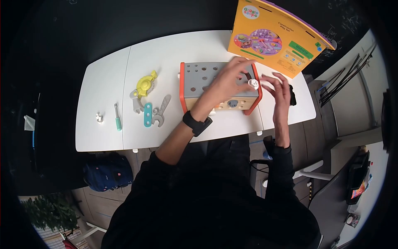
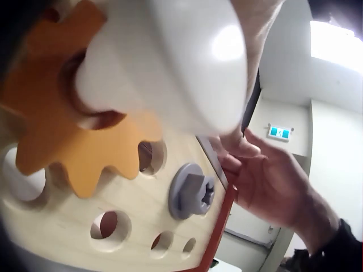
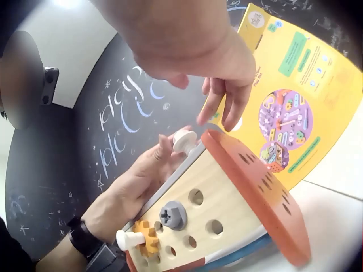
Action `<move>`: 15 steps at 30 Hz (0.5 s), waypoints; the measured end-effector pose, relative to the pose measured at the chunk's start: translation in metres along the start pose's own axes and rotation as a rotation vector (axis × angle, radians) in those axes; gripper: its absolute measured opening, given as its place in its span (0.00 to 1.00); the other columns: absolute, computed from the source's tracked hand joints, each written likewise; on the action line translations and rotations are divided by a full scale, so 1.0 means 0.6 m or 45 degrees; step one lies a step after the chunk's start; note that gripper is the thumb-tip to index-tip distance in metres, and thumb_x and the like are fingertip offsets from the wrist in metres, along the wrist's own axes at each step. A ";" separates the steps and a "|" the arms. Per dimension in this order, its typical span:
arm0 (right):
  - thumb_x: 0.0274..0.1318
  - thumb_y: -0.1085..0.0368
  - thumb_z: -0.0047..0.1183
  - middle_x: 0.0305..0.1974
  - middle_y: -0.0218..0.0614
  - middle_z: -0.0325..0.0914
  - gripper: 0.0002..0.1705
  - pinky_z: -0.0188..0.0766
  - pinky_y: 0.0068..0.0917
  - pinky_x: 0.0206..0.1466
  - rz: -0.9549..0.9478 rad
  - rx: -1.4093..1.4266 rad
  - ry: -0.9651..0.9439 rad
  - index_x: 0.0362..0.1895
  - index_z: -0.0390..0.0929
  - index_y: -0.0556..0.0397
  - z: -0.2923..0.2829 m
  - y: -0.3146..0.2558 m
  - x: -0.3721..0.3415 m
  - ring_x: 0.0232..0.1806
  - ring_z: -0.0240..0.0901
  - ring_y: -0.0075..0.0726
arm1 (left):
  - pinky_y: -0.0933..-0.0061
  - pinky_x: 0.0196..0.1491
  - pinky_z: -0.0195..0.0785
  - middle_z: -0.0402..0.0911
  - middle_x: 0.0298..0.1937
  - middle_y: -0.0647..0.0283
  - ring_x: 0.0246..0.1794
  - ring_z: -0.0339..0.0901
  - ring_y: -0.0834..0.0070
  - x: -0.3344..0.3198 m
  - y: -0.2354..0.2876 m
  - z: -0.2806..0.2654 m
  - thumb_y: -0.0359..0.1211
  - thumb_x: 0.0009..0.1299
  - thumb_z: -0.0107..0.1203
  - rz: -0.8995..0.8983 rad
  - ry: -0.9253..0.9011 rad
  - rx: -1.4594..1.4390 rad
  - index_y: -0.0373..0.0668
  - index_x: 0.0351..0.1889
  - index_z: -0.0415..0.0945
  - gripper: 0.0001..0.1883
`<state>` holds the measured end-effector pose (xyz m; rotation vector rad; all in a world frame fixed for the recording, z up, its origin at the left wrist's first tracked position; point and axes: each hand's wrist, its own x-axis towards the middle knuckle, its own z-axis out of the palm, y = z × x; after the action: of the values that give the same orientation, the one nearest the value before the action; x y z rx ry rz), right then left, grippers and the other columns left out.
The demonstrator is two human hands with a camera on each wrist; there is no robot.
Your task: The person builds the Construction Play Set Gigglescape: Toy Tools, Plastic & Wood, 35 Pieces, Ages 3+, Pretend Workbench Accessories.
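A toy workbench (image 1: 203, 74) with a grey top, wooden front and red-orange ends stands on the table. My left hand (image 1: 228, 83) reaches over its top and pinches a white plastic screw (image 1: 253, 84) at the right end. In the right wrist view, that screw (image 3: 184, 140) sits right at the top edge beside the thumb. My right hand (image 1: 280, 89) hovers just off the right end, fingers loosely bent and holding nothing. On the wooden front are an orange gear (image 2: 85, 147) with a white peg (image 2: 164, 62) through it and a grey bolt (image 2: 191, 191).
Left of the workbench lie a yellow toy saw (image 1: 145, 85), a green screwdriver (image 1: 117, 118), a teal strip with holes (image 1: 147, 115), a grey wrench (image 1: 161, 111) and a small white piece (image 1: 99, 117). A yellow box (image 1: 275, 37) stands behind at the right. A black object (image 1: 292, 95) lies beyond my right hand.
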<state>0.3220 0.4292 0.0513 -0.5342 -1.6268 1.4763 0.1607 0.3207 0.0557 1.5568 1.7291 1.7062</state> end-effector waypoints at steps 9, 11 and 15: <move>0.76 0.54 0.40 0.44 0.40 0.84 0.19 0.68 0.27 0.61 -0.045 0.035 -0.131 0.58 0.69 0.54 -0.006 0.012 0.002 0.62 0.74 0.40 | 0.71 0.54 0.78 0.74 0.56 0.58 0.50 0.82 0.69 0.006 -0.009 -0.002 0.16 0.62 0.60 0.021 -0.034 -0.149 0.41 0.62 0.74 0.28; 0.76 0.55 0.40 0.45 0.43 0.84 0.20 0.71 0.31 0.61 -0.133 -0.156 -0.274 0.59 0.69 0.57 0.008 0.009 -0.007 0.55 0.77 0.35 | 0.71 0.54 0.78 0.74 0.57 0.58 0.51 0.82 0.69 0.002 0.002 0.004 0.16 0.62 0.60 0.006 -0.012 -0.034 0.41 0.62 0.74 0.28; 0.76 0.57 0.40 0.38 0.44 0.85 0.19 0.73 0.31 0.59 0.081 0.073 0.101 0.58 0.69 0.56 -0.063 0.066 0.018 0.40 0.82 0.32 | 0.68 0.56 0.76 0.71 0.61 0.61 0.54 0.79 0.69 0.006 -0.041 -0.014 0.25 0.58 0.70 -0.265 0.197 -0.191 0.44 0.63 0.74 0.32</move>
<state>0.3377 0.4685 0.0147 -0.6097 -1.5143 1.5248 0.1407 0.3252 0.0391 1.1655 1.7204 1.8420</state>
